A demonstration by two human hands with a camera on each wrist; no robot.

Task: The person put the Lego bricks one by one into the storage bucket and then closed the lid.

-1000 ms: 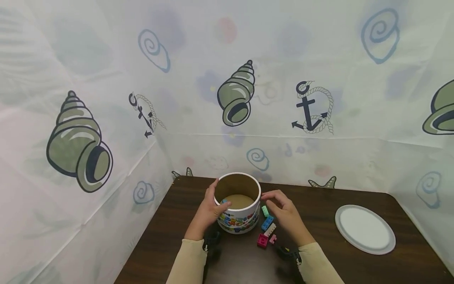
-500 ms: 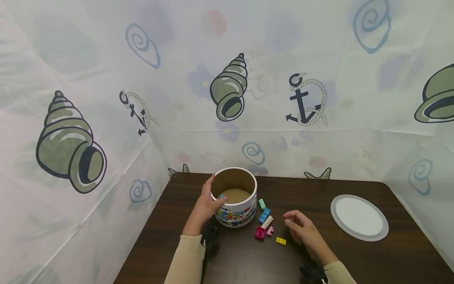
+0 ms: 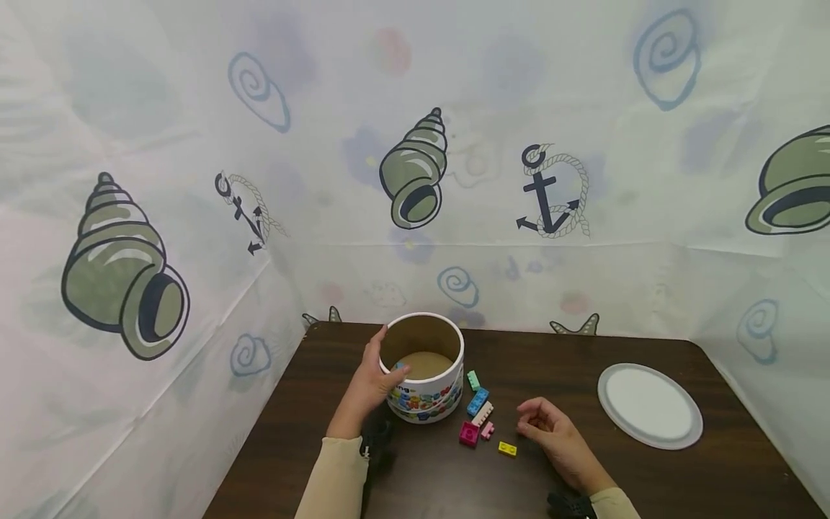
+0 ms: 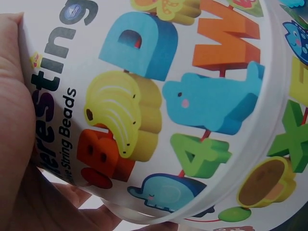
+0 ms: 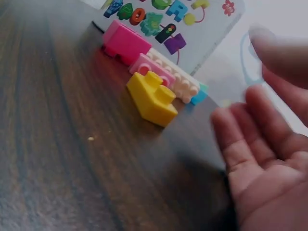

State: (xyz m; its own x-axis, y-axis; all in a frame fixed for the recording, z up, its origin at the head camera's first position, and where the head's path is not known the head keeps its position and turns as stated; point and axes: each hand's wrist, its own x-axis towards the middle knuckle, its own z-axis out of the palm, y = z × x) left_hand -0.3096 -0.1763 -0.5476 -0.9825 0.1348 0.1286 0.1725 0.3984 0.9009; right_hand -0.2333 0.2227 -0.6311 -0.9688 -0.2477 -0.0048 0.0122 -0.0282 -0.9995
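The left hand (image 3: 368, 383) grips the left side of a printed string-bead bucket (image 3: 424, 398) near its rim; the bucket stands upright on the dark wooden bench (image 3: 733, 461). Just right of it lie a magenta toy brick (image 3: 469, 434), a mint-green brick (image 3: 473, 380), a blue brick (image 3: 478, 401), a white brick (image 3: 483, 414) and a pink brick (image 3: 488, 431), then a yellow brick (image 3: 508, 449). Beside that is the right hand (image 3: 551, 436), fingers loosely bent and slack. Farther right lies a round white lid (image 3: 650, 406).
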